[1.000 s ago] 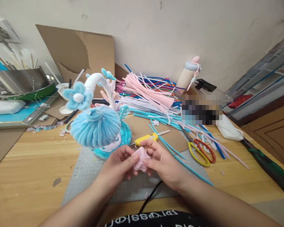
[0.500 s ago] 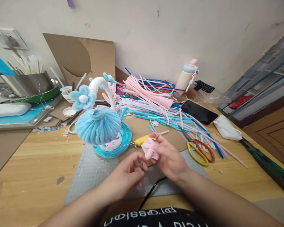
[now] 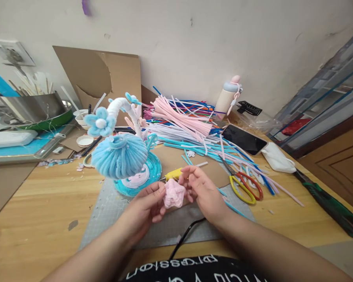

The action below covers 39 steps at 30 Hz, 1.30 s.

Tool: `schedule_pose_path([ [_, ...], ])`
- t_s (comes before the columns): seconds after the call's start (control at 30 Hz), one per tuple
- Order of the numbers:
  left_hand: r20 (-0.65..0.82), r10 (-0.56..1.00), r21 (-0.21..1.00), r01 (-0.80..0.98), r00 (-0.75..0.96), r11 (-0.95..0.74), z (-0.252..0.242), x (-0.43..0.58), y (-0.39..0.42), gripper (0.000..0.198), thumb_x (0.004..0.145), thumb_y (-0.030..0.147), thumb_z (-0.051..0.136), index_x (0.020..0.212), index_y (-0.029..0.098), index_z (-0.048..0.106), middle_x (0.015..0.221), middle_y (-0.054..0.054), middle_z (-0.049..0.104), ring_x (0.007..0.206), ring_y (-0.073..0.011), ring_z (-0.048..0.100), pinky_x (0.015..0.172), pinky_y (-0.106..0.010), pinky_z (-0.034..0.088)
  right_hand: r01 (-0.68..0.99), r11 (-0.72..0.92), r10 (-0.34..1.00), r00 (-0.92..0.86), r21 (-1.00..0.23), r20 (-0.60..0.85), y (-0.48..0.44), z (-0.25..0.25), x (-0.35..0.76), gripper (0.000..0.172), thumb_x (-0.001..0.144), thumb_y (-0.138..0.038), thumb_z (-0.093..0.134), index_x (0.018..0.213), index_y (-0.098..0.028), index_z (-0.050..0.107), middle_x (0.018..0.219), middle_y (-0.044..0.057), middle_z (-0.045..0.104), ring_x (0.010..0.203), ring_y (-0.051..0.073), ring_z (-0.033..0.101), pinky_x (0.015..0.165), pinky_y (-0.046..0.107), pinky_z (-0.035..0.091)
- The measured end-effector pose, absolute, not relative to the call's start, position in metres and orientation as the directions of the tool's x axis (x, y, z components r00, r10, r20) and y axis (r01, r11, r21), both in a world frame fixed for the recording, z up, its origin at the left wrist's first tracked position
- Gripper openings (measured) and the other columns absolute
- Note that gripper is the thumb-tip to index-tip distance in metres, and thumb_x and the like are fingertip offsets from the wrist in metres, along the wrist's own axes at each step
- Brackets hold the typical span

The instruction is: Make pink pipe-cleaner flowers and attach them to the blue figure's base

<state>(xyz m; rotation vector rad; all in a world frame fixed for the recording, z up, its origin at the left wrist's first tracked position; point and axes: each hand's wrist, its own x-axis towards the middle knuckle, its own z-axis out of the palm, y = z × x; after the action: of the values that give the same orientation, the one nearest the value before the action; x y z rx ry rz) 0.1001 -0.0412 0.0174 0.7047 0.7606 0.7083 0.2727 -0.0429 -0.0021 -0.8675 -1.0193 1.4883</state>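
Observation:
A small pink fuzzy star [image 3: 174, 193], which looks made of pipe cleaners, is pinched at its left edge by my left hand [image 3: 145, 203]. Close by its right side is my right hand [image 3: 204, 192], fingers loosely bent and apart; whether a fingertip touches the star I cannot tell. Behind the hands lies a yellow glue gun [image 3: 173, 174], partly hidden by them. A lamp-shaped pipe-cleaner piece with a pleated blue shade [image 3: 120, 156] stands to the left on a round blue base [image 3: 154, 172]. A blue flower [image 3: 100, 122] hangs above the shade.
Bundles of pipe cleaners [image 3: 183, 119] lie at the back centre. Scissors [image 3: 243, 188], a phone [image 3: 243, 138] and green-handled pliers [image 3: 326, 203] are on the right. A bottle [image 3: 227, 96] stands by the wall. A grey cutting mat [image 3: 101, 219] lies beneath the hands.
The pink star has passed from my right hand to my left, moving slightly left and down, and its star-shaped face now shows. My right hand's fingers have loosened from it.

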Motion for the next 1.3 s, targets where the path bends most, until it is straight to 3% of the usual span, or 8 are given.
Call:
schedule_pose_path([
  [0.1, -0.352, 0.786, 0.779, -0.306, 0.508, 0.547, 0.017, 0.099, -0.041, 0.024, 0.081, 0.036, 0.063, 0.075, 0.016, 0.051, 0.062, 0.002, 0.048, 0.048, -0.0045, 0.037, 0.039, -0.017, 0.015, -0.342, -0.092, 0.996, -0.053, -0.935, -0.078, -0.039, -0.001, 0.275, 0.027, 0.081, -0.043, 0.064, 0.086, -0.019, 0.053, 0.063, -0.005, 0.055, 0.045, 0.004, 0.043, 0.039, 0.015, 0.028],
  [0.2, -0.319, 0.816, 0.836, -0.263, 0.482, 0.482, 0.017, 0.101, -0.041, 0.024, 0.082, 0.039, 0.062, 0.080, 0.016, 0.055, 0.061, 0.003, 0.047, 0.048, -0.0045, 0.035, 0.041, -0.017, 0.017, -0.403, -0.152, 0.988, -0.095, -0.902, -0.124, -0.036, -0.001, 0.276, 0.028, 0.080, -0.039, 0.066, 0.074, -0.018, 0.048, 0.046, -0.009, 0.047, 0.036, 0.003, 0.034, 0.035, 0.014, 0.021],
  [0.4, -0.282, 0.850, 0.912, -0.151, 0.445, 0.382, 0.015, 0.105, -0.041, 0.032, 0.076, 0.046, 0.066, 0.078, 0.015, 0.059, 0.055, 0.004, 0.046, 0.047, -0.0046, 0.032, 0.045, -0.019, 0.020, -0.672, -0.357, 0.934, -0.279, -0.649, -0.225, -0.034, 0.001, 0.279, 0.027, 0.078, -0.036, 0.067, 0.073, -0.019, 0.047, 0.042, -0.012, 0.038, 0.030, 0.001, 0.023, 0.033, 0.014, 0.014],
  [0.57, -0.296, 0.850, 0.916, -0.122, 0.436, 0.382, 0.006, 0.103, -0.035, 0.038, 0.071, 0.050, 0.070, 0.078, 0.014, 0.062, 0.057, 0.003, 0.048, 0.048, -0.0053, 0.034, 0.046, -0.020, 0.019, -0.744, -0.439, 0.898, -0.367, -0.503, -0.242, -0.036, 0.004, 0.283, 0.033, 0.079, -0.036, 0.065, 0.066, -0.019, 0.040, 0.040, -0.013, 0.026, 0.031, 0.001, 0.015, 0.033, 0.014, 0.012],
  [0.67, -0.292, 0.857, 0.930, -0.084, 0.424, 0.358, 0.004, 0.100, -0.029, 0.037, 0.071, 0.050, 0.070, 0.080, 0.014, 0.064, 0.062, 0.001, 0.050, 0.052, -0.0067, 0.037, 0.047, -0.020, 0.022, -0.755, -0.414, 0.910, -0.350, -0.509, -0.222, -0.035, 0.002, 0.282, 0.033, 0.080, -0.037, 0.066, 0.066, -0.019, 0.041, 0.042, -0.013, 0.028, 0.032, 0.002, 0.017, 0.033, 0.013, 0.015],
  [0.9, -0.259, 0.893, 0.945, -0.095, 0.368, 0.313, 0.019, 0.100, -0.029, 0.032, 0.072, 0.045, 0.070, 0.077, 0.014, 0.066, 0.063, 0.000, 0.053, 0.054, -0.0082, 0.039, 0.050, -0.020, 0.025, -0.770, -0.283, 0.959, -0.217, -0.571, -0.183, -0.024, 0.005, 0.286, 0.031, 0.071, -0.027, 0.075, 0.070, -0.019, 0.044, 0.055, -0.009, 0.046, 0.040, 0.002, 0.036, 0.035, 0.011, 0.022],
  [1.07, -0.278, 0.890, 0.925, -0.149, 0.360, 0.349, 0.025, 0.103, -0.037, 0.031, 0.070, 0.044, 0.072, 0.075, 0.014, 0.064, 0.063, 0.001, 0.054, 0.053, -0.0070, 0.038, 0.049, -0.020, 0.024, -0.729, -0.263, 0.964, -0.227, -0.632, -0.139, -0.013, 0.011, 0.300, 0.033, 0.073, -0.030, 0.071, 0.065, -0.019, 0.040, 0.046, -0.012, 0.033, 0.033, 0.001, 0.017, 0.030, 0.011, 0.016],
  [1.3, -0.367, 0.827, 0.857, -0.191, 0.426, 0.479, 0.016, 0.105, -0.042, 0.031, 0.070, 0.041, 0.072, 0.078, 0.013, 0.063, 0.062, 0.001, 0.054, 0.049, -0.0044, 0.036, 0.046, -0.018, 0.021, -0.714, -0.149, 0.987, -0.144, -0.684, -0.064, -0.007, 0.015, 0.317, 0.032, 0.077, -0.022, 0.066, 0.063, -0.019, 0.037, 0.046, -0.013, 0.025, 0.033, 0.001, 0.012, 0.030, 0.009, 0.015],
])
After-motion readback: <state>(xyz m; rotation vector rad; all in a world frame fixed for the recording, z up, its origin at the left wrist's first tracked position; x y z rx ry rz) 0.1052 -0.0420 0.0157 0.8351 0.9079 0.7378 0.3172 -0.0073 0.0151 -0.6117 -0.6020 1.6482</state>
